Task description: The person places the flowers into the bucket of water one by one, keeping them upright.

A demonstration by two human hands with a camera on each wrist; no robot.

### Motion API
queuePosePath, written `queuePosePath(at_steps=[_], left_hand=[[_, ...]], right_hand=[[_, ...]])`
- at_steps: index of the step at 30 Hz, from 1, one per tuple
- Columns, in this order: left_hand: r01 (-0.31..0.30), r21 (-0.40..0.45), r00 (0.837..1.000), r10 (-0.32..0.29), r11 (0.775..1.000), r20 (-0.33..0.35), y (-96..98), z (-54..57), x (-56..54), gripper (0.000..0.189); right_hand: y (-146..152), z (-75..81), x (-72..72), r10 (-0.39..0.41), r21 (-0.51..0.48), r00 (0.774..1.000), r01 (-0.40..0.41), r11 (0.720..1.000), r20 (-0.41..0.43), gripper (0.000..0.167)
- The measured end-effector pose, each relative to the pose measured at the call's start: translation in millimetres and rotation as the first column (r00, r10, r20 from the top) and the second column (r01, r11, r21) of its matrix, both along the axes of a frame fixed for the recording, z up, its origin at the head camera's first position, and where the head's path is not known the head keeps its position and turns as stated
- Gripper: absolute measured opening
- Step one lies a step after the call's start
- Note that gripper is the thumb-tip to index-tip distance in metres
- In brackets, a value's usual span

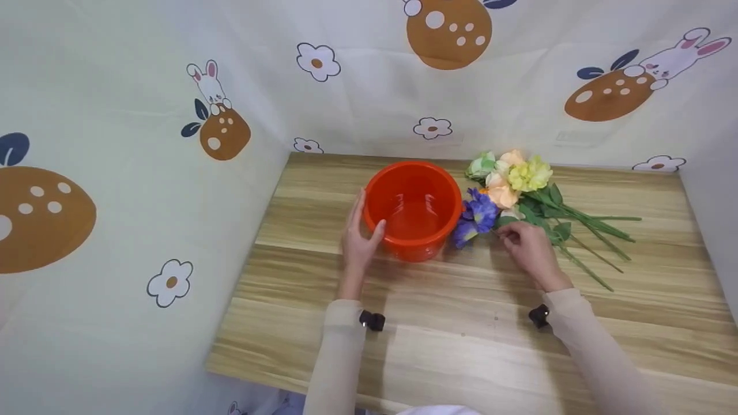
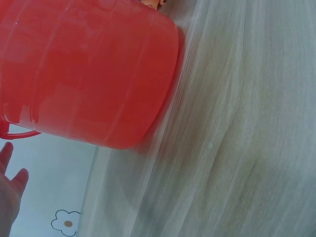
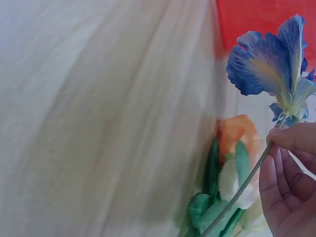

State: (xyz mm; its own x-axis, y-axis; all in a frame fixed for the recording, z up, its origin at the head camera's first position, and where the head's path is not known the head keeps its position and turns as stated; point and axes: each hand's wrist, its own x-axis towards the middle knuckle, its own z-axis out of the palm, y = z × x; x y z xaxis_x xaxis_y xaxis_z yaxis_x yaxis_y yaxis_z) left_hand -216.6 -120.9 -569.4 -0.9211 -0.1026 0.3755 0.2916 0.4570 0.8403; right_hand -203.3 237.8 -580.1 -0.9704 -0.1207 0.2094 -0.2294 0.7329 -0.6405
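Note:
A round red plastic bucket (image 1: 420, 249) stands upright on the wooden table. At its left side is my left hand (image 1: 360, 245), fingers straight along the outside and thumb by the near rim. The left wrist view has this hand (image 2: 9, 197) at the lower left edge, close by a red loop handle (image 2: 19, 134) on the bucket. With thumb and fingertips, my right hand (image 1: 529, 249) pinches the thin stem of a blue-purple artificial iris (image 3: 269, 64), just below the bloom. That iris leans beside the bucket's right side in the head view.
Right of the bucket lies a bunch of artificial flowers, with peach blooms (image 1: 503, 190), a yellow bloom (image 1: 530, 174) and a pale green one (image 1: 481, 165). Their green stems (image 1: 599, 227) fan out rightward over the table (image 1: 450, 346). A patterned cloth wall (image 1: 369, 98) rises behind the table.

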Motion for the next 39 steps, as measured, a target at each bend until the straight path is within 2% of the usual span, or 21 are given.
queuePosePath(at_steps=[11,19,24,30,39], left_hand=[[-0.013,-0.013,1.0,0.013,1.0,-0.015,-0.2,-1.0,-0.7,0.068],[-0.014,-0.004,1.0,0.014,1.0,0.003,0.3,-0.8,-0.1,0.068],[-0.016,-0.001,1.0,0.016,1.0,0.008,0.5,-1.3,-0.3,0.069],[-0.017,0.003,1.0,0.017,1.0,-0.001,1.1,-0.6,0.3,0.07],[-0.008,0.013,1.0,0.008,1.0,-0.023,1.3,-2.2,-0.5,0.071]], right_hand=[[-0.5,20.1,0.2,-0.027,-0.044,0.998,0.024,0.999,-0.059,0.012],[7.0,28.2,1.0,-0.054,-0.059,0.998,0.052,0.997,-0.03,0.013],[8.8,34.8,1.3,-0.08,-0.079,0.996,0.076,0.994,-0.044,0.015],[7.9,47.1,0.8,-0.091,-0.109,0.992,0.081,0.991,-0.084,0.014],[2.7,70.1,-4.3,-0.113,-0.183,0.989,0.094,0.979,-0.099,0.011]])
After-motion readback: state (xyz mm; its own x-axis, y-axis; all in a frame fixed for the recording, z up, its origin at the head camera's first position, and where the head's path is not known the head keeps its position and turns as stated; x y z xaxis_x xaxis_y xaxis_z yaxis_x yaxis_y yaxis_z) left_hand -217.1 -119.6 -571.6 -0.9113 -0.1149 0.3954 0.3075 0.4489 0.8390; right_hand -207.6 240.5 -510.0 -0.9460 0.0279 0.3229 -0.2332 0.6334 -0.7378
